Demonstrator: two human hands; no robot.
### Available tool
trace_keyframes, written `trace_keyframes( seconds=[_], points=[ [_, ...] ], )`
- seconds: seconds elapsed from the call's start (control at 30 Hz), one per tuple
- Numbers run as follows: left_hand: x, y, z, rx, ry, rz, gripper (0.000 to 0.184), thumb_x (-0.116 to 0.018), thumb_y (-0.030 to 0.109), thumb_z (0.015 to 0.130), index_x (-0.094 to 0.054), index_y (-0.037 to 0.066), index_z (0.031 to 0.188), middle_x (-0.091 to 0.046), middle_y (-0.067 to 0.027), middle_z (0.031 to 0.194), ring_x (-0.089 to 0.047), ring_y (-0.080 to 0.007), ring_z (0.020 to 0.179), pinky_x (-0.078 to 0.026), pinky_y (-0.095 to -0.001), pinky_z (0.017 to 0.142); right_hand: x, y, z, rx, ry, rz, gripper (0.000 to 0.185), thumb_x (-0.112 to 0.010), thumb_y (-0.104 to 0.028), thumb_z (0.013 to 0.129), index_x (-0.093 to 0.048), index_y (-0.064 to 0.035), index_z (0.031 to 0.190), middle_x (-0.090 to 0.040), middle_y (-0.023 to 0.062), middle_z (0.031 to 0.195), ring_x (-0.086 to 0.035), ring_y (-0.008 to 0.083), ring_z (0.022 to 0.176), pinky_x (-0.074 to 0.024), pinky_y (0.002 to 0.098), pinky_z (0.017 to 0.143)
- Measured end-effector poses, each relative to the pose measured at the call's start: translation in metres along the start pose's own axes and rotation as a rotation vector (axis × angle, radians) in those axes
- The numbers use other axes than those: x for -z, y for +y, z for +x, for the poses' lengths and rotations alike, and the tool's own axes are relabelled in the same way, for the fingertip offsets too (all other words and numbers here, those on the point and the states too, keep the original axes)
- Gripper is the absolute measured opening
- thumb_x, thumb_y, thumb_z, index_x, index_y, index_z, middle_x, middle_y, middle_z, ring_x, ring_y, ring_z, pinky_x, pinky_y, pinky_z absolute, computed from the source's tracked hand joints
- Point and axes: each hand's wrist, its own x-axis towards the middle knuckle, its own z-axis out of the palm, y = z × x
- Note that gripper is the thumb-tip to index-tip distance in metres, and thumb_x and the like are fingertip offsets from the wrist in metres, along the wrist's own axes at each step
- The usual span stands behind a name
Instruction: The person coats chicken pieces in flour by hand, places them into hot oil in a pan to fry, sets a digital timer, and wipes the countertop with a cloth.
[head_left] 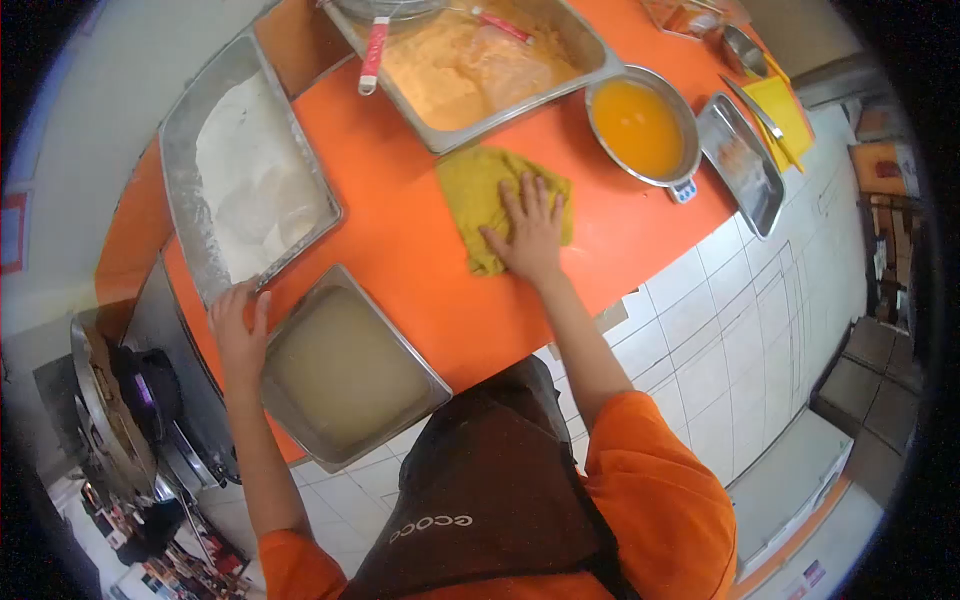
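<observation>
My right hand lies flat with its fingers spread on a mustard-yellow cloth, pressing it to the orange tabletop. At the left, my left hand has its fingers curled over the near rim of a long metal tray of white flour. The part of the rim under those fingers is hidden. Beside that hand stands a deep metal pan of cloudy pale liquid, at the table's near edge.
Behind the cloth sits a large metal tray of orange crumbly coating with red-handled tools. To its right are a bowl of orange liquid, a small metal tray, a knife and a yellow board.
</observation>
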Motion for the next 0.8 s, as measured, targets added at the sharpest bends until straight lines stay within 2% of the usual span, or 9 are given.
trace_keyframes(
  seconds=[0.1, 0.27, 0.37, 0.4, 0.47, 0.6, 0.7, 0.8],
  points=[
    [-0.005, 0.001, 0.014, -0.053, -0.036, 0.006, 0.027, -0.064, 0.023, 0.092, -0.065, 0.004, 0.112, -0.064, -0.0139, 0.106, -0.057, -0.0330, 0.103, -0.042, -0.0416, 0.091, 0.009, 0.064, -0.009, -0.107, 0.103, -0.126, 0.081, -0.058, -0.060, 0.084, -0.038, -0.0165, 0.149, -0.027, 0.0190, 0.157, -0.017, 0.0368, 0.147, -0.0081, 0.0605, 0.117],
    [-0.019, -0.006, 0.019, 0.025, -0.006, -0.187, 0.020, -0.066, 0.018, 0.089, -0.062, 0.001, 0.100, -0.062, -0.0153, 0.092, -0.057, -0.0339, 0.091, -0.044, -0.0422, 0.080, 0.032, 0.141, -0.037, -0.311, 0.226, -0.293, 0.081, -0.054, -0.063, 0.086, -0.041, -0.0110, 0.147, -0.033, 0.0221, 0.153, -0.025, 0.0395, 0.144, -0.0169, 0.0621, 0.114],
    [-0.019, -0.011, 0.015, -0.018, 0.005, -0.175, 0.019, -0.066, 0.017, 0.088, -0.060, 0.001, 0.096, -0.060, -0.0159, 0.090, -0.057, -0.0343, 0.088, -0.044, -0.0428, 0.078, 0.034, 0.146, -0.051, -0.452, 0.302, -0.324, 0.080, -0.054, -0.060, 0.088, -0.043, -0.0045, 0.144, -0.036, 0.0247, 0.150, -0.031, 0.0422, 0.140, -0.0235, 0.0615, 0.111],
    [-0.020, -0.012, 0.014, -0.035, 0.007, -0.182, 0.019, -0.066, 0.017, 0.088, -0.059, 0.001, 0.096, -0.060, -0.0158, 0.090, -0.057, -0.0343, 0.087, -0.044, -0.0430, 0.077, 0.034, 0.136, -0.057, -0.482, 0.303, -0.336, 0.074, -0.053, -0.053, 0.091, -0.044, -0.0005, 0.142, -0.038, 0.0263, 0.148, -0.033, 0.0433, 0.139, -0.0257, 0.0611, 0.110],
    [-0.019, -0.016, 0.009, -0.049, -0.010, -0.202, 0.020, -0.066, 0.018, 0.088, -0.059, 0.001, 0.095, -0.060, -0.0154, 0.089, -0.057, -0.0341, 0.087, -0.044, -0.0431, 0.077, 0.029, 0.110, -0.075, -0.478, 0.295, -0.311, 0.067, -0.053, -0.045, 0.093, -0.044, -0.0003, 0.142, -0.037, 0.0267, 0.148, -0.032, 0.0434, 0.139, -0.0245, 0.0617, 0.111],
    [-0.009, -0.014, -0.002, -0.036, -0.051, -0.234, 0.020, -0.067, 0.019, 0.087, -0.059, 0.002, 0.094, -0.060, -0.0140, 0.087, -0.057, -0.0333, 0.087, -0.045, -0.0423, 0.077, 0.009, 0.044, -0.105, -0.342, 0.246, -0.182, 0.059, -0.052, -0.034, 0.094, -0.043, -0.0004, 0.142, -0.036, 0.0273, 0.149, -0.031, 0.0436, 0.140, -0.0231, 0.0621, 0.112],
    [-0.002, -0.007, -0.012, -0.006, -0.090, -0.217, 0.020, -0.068, 0.017, 0.086, -0.058, 0.001, 0.093, -0.059, -0.0143, 0.087, -0.058, -0.0320, 0.085, -0.045, -0.0402, 0.077, 0.002, -0.005, -0.118, -0.147, 0.115, -0.093, 0.059, -0.056, -0.027, 0.091, -0.043, -0.0012, 0.142, -0.036, 0.0260, 0.149, -0.030, 0.0439, 0.140, -0.0227, 0.0625, 0.112],
    [-0.003, -0.003, -0.023, 0.010, -0.092, -0.225, 0.020, -0.068, 0.017, 0.086, -0.058, 0.001, 0.092, -0.059, -0.0142, 0.087, -0.059, -0.0309, 0.084, -0.045, -0.0388, 0.076, 0.008, -0.048, -0.137, 0.110, 0.002, 0.101, 0.053, -0.060, -0.020, 0.087, -0.050, -0.0050, 0.137, -0.039, 0.0226, 0.147, -0.031, 0.0415, 0.140, -0.0222, 0.0615, 0.114]
  ],
)
